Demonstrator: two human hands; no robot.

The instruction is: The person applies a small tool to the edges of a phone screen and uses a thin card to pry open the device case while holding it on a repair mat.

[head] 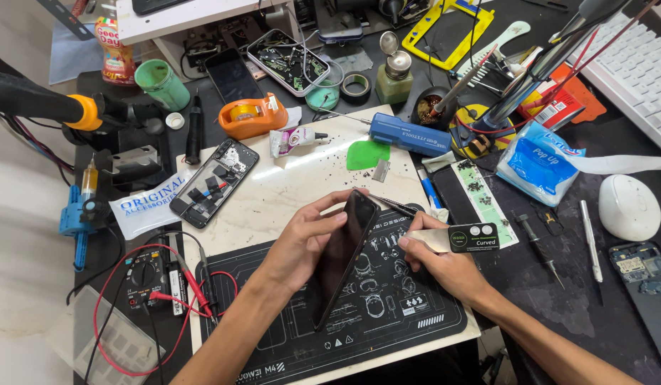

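A black smartphone, tilted on edge above the dark repair mat, sat clasped in the left hand. The right hand pinched a small packet (label side up) beside it. A loosened grip could likely drop the phone.

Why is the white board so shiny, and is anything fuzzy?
Head view: light glares off the pale board above the left hand; the dark phone it holds looks sharp, while edges bend a little, like the keyboard.
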